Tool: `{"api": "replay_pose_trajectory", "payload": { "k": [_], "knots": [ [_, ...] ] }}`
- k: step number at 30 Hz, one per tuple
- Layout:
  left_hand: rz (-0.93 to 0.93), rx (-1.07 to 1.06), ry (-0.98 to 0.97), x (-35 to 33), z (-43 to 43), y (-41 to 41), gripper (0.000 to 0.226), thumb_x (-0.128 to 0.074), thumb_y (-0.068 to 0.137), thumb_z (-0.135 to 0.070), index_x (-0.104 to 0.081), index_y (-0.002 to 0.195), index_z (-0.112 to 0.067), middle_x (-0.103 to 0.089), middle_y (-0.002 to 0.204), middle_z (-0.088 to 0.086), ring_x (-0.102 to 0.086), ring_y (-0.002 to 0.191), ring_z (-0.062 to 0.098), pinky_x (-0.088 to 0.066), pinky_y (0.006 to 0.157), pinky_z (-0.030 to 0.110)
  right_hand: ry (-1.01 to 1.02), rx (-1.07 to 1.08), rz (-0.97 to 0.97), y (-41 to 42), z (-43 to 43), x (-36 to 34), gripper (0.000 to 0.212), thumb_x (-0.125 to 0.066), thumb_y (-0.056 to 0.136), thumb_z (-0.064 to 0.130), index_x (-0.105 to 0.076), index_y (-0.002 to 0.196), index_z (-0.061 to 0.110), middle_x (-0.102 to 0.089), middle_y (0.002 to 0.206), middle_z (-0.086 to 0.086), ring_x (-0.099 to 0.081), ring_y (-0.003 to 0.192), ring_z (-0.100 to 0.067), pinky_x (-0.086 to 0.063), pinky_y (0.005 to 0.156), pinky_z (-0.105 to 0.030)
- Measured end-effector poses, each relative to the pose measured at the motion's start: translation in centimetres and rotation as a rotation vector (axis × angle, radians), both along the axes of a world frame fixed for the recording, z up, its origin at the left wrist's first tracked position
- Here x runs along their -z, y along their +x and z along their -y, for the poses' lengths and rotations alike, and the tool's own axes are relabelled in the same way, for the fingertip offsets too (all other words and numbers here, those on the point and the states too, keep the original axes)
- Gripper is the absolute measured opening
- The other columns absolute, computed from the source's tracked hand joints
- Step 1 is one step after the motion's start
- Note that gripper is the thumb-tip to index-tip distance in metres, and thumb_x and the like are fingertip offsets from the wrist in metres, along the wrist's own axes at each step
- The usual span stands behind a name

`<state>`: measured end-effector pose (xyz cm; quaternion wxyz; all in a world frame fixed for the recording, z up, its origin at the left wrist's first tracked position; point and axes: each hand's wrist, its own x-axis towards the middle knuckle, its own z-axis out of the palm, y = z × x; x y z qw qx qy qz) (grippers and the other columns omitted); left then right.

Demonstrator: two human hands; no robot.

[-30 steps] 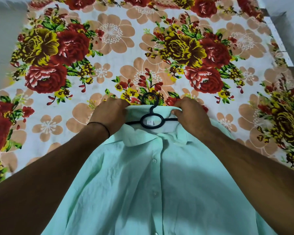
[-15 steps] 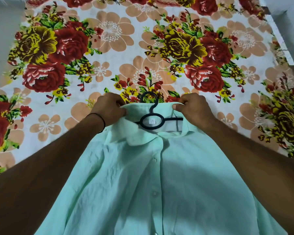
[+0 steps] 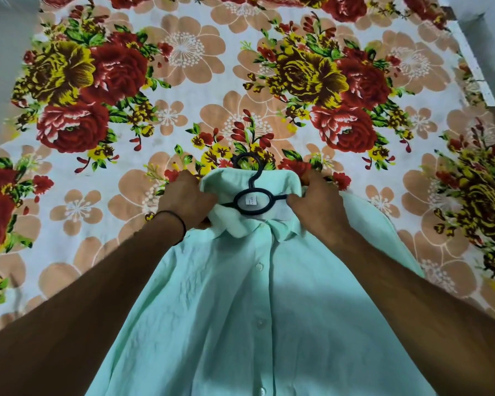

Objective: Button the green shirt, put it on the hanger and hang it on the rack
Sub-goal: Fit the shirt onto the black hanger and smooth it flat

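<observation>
Now, with the green shirt [image 3: 255,310] lying flat around the hanger [image 3: 253,201], whose hook pokes out beyond the collar [image 3: 229,181], and your left hand [image 3: 187,200] and right hand [image 3: 316,207] each clutching cloth just beside the hanger's ring, tug both shoulders evenly until they sit square on it.

Plain mint-green shirt [image 3: 240,324] between and below both hands, pale whitish buttons [image 3: 259,266]. Black hanger [image 3: 252,182] between left hand [image 3: 187,200] and right hand [image 3: 317,207], white label [image 3: 250,201] in its ring. Thin black band [image 3: 180,221] on left wrist. Bedsheet [image 3: 183,115] beyond the hands: white ground, red and yellow-brown roses, peach blossoms, green leaves.
</observation>
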<state>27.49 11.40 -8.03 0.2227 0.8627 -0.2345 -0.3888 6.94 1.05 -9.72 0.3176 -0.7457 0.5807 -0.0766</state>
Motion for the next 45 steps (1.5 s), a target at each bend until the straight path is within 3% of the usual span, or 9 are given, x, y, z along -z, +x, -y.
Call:
{"api": "replay_pose_trajectory", "payload": {
  "k": [3, 9, 13, 16, 20, 25, 29, 35, 45],
  "knots": [
    [-0.415, -0.336, -0.224, -0.3, 0.1, 0.0, 0.018, -0.056, 0.091, -0.002, -0.051, 0.108, 0.002, -0.061, 0.101, 0.028, -0.067, 0.076, 0.038, -0.06, 0.048, 0.038, 0.089, 0.105, 0.219, 0.0, 0.3, -0.2, 0.027, -0.065, 0.089, 0.017, -0.056, 0.114, 0.019, -0.066, 0.091, 0.004, -0.067, 0.086, -0.023, -0.057, 0.073, -0.043],
    [-0.224, -0.214, -0.196, 0.6, -1.2, 0.4, 0.053, -0.064, 0.089, -0.014, -0.037, 0.134, -0.013, -0.06, 0.109, 0.017, -0.069, 0.085, 0.037, -0.062, 0.06, 0.049, 0.26, 0.127, 0.316, -0.9, 0.1, 0.2, 0.036, -0.067, 0.09, 0.015, -0.05, 0.122, 0.019, -0.066, 0.098, -0.005, -0.071, 0.079, -0.024, -0.062, 0.058, -0.046],
    [-0.379, -0.409, -0.391, 0.3, -1.2, 0.2, 0.028, -0.056, 0.095, -0.025, -0.052, 0.119, -0.011, -0.066, 0.099, 0.018, -0.073, 0.068, 0.034, -0.058, 0.054, 0.037, 0.155, 0.157, 0.55, -1.2, -0.3, 0.1, 0.017, -0.053, 0.102, 0.023, -0.057, 0.118, 0.02, -0.069, 0.095, -0.006, -0.071, 0.071, -0.023, -0.058, 0.057, -0.037],
    [-0.042, -0.369, -0.451, 1.1, -2.0, 1.2, 0.019, -0.045, 0.094, -0.017, -0.062, 0.1, -0.012, -0.069, 0.1, 0.016, -0.07, 0.072, 0.036, -0.057, 0.058, 0.038, -0.088, 0.127, 0.371, -1.7, 0.7, 0.7, 0.022, -0.047, 0.1, 0.008, -0.061, 0.116, 0.015, -0.068, 0.107, -0.004, -0.064, 0.092, -0.02, -0.05, 0.076, -0.032],
    [0.259, 0.174, -0.255, 2.0, -3.7, 2.2, 0.03, -0.053, 0.08, -0.026, -0.07, 0.104, -0.017, -0.072, 0.103, 0.007, -0.064, 0.098, 0.033, -0.049, 0.087, 0.038, -0.097, -0.096, -0.065, -3.0, 2.5, 1.7, 0.03, -0.058, 0.09, 0.007, -0.065, 0.116, 0.019, -0.063, 0.121, -0.004, -0.052, 0.119, -0.031, -0.039, 0.101, -0.047],
    [0.518, 0.491, -0.113, 2.8, -4.2, 2.6, 0.022, -0.065, 0.088, -0.034, -0.062, 0.104, -0.019, -0.065, 0.105, 0.003, -0.056, 0.105, 0.031, -0.028, 0.081, 0.039, -0.104, -0.314, -0.242, -4.4, 3.1, 1.8, 0.027, -0.06, 0.095, 0.028, -0.059, 0.121, 0.019, -0.059, 0.123, -0.003, -0.051, 0.119, -0.029, -0.03, 0.095, -0.042],
    [0.579, 0.746, -0.114, 2.4, -4.0, 3.6, 0.034, -0.056, 0.085, -0.043, -0.059, 0.105, -0.015, -0.063, 0.101, 0.006, -0.06, 0.094, 0.033, -0.044, 0.075, 0.039, -0.147, -0.397, -0.359, -4.1, 3.5, 1.6, 0.026, -0.054, 0.1, 0.024, -0.053, 0.12, 0.007, -0.054, 0.123, -0.014, -0.049, 0.116, -0.036, -0.041, 0.091, -0.046],
    [0.766, 0.53, -0.23, 3.0, -3.4, 5.3, 0.023, -0.057, 0.092, -0.017, -0.062, 0.113, -0.009, -0.061, 0.104, 0.018, -0.059, 0.089, 0.043, -0.048, 0.068, 0.046, -0.287, -0.335, -0.31, -5.0, 2.1, 2.6, 0.028, -0.057, 0.095, 0.008, -0.053, 0.121, 0.0, -0.054, 0.12, -0.021, -0.051, 0.111, -0.041, -0.046, 0.091, -0.052],
    [0.419, 0.255, -0.248, 3.2, -2.7, 5.2, 0.019, -0.061, 0.094, -0.021, -0.068, 0.11, -0.013, -0.066, 0.11, 0.012, -0.058, 0.099, 0.034, -0.045, 0.08, 0.037, -0.354, -0.206, -0.339, -4.5, 2.5, 2.5, 0.021, -0.051, 0.096, 0.007, -0.052, 0.116, -0.001, -0.054, 0.117, -0.024, -0.05, 0.109, -0.043, -0.041, 0.091, -0.052]
  ]
}}
